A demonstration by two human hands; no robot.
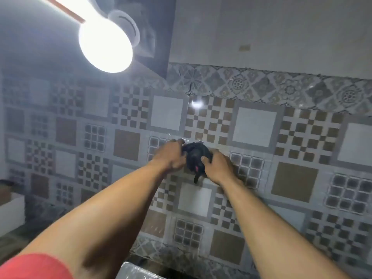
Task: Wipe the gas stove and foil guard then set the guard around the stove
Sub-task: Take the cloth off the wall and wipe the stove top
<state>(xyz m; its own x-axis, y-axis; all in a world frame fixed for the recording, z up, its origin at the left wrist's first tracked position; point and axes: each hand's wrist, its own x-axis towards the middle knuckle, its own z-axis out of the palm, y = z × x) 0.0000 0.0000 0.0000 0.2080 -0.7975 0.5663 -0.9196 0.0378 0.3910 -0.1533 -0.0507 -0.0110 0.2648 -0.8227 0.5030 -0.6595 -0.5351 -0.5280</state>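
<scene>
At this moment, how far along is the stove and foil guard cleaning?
Done: nothing visible; the stove is out of view. In hand: left hand and right hand both grip a black bundle, possibly a cloth, at the tiled wall. Left: wiping stove and guard, then placing the guard; only a shiny foil-like edge shows at the bottom.

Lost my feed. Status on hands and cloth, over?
Left hand, right hand both gripping dark bundled cloth up at patterned tile wall. Shiny silver foil edge at bottom. Nothing blocking hands.
</scene>
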